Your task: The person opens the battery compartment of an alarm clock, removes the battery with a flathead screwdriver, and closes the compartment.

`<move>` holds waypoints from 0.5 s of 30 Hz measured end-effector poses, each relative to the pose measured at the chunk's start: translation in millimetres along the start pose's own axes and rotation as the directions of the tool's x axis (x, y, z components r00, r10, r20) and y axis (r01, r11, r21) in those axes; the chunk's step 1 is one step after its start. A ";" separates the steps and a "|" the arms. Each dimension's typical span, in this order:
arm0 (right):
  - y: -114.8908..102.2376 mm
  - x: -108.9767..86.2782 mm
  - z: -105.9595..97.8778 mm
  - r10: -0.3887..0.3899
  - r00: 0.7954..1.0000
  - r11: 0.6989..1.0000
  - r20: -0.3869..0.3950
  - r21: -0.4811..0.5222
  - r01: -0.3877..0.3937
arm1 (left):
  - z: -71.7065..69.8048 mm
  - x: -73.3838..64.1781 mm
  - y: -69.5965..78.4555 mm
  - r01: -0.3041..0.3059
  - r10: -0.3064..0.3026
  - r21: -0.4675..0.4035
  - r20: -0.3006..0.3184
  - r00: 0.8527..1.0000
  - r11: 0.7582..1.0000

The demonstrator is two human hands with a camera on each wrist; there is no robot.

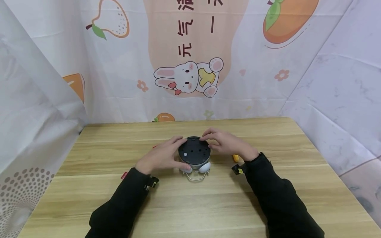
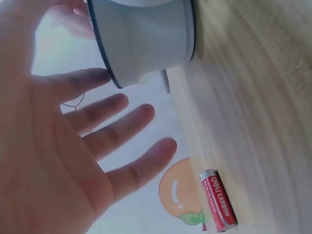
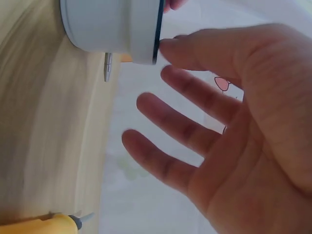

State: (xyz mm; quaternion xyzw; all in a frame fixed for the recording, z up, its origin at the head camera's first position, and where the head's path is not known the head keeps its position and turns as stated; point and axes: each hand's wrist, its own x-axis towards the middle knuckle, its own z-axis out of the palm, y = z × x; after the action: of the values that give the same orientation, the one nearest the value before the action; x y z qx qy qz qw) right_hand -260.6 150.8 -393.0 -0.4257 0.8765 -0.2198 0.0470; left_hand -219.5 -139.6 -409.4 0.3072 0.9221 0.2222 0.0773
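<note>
A twin-bell alarm clock (image 1: pixel 194 152) lies face down on the wooden table, its black back up and its two pale bells and wire handle toward me. My left hand (image 1: pixel 160 157) is at its left side, a fingertip on the rim of the back and the thumb beside the left bell. From the right, my right hand (image 1: pixel 227 142) reaches over the far edge of the back, fingertips right at the rim. In both wrist views the fingers are extended and spread, and the clock's light side wall (image 3: pixel 105 24) shows.
A red battery (image 2: pixel 218 200) lies left of the clock, partly hidden by my left hand in the head view. A small red item (image 1: pixel 124 175) is by the left sleeve. Beside my right wrist lies a yellow-handled screwdriver (image 3: pixel 41 225). A printed cloth (image 1: pixel 119 76) hangs behind the table.
</note>
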 end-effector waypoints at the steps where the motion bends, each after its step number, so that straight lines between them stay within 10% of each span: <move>1: 0.5 -0.4 -0.4 -0.006 1.000 1.000 0.019 -0.001 0.006 | -0.6 -0.2 0.1 -0.008 0.008 -0.010 -0.001 1.000 1.000; 15: -2.1 -2.6 6.2 0.009 0.988 0.999 0.155 0.043 -0.016 | 0.0 -3.3 -1.4 -0.052 0.055 -0.041 0.057 0.997 0.998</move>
State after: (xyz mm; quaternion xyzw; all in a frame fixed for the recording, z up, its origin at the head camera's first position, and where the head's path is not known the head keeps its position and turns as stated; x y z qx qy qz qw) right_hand -255.8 149.5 -397.9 -0.4348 0.8678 -0.2049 0.1259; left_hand -217.5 -142.6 -410.0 0.3365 0.9063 0.2335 0.1041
